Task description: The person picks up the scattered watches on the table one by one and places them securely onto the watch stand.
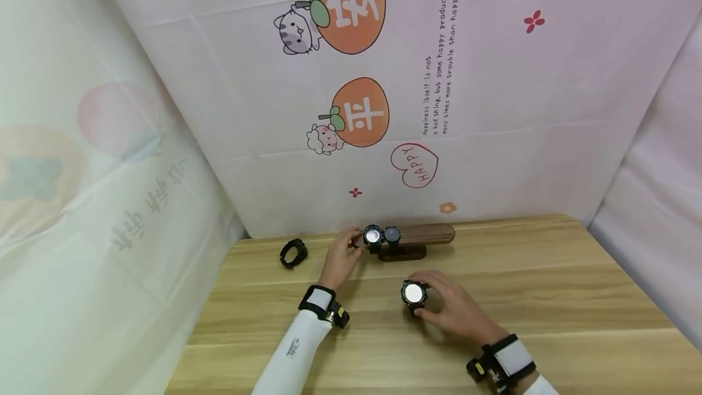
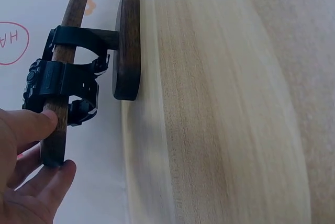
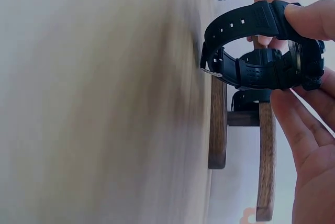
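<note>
My left hand [image 1: 341,258] holds the left end of the bar of a dark wooden watch stand [image 1: 430,234]. In the left wrist view its thumb lies on the bar and its fingers reach behind the end. Two black watches hang side by side on that bar: a bulky one [image 1: 373,235] close to my left fingers and a slimmer one [image 1: 392,234] right of it. In front of the stand, my right hand [image 1: 460,308] pinches a third black watch [image 1: 414,293] by its case edges. Its strap [image 3: 241,21] is buckled into a loop, seen in the right wrist view.
Another black watch [image 1: 293,253] lies looped on the wooden table [image 1: 548,285] at the back left. The stand's base [image 1: 403,253] sits near the back edge, against a printed white cloth [image 1: 493,169]. More cloth hangs on both sides.
</note>
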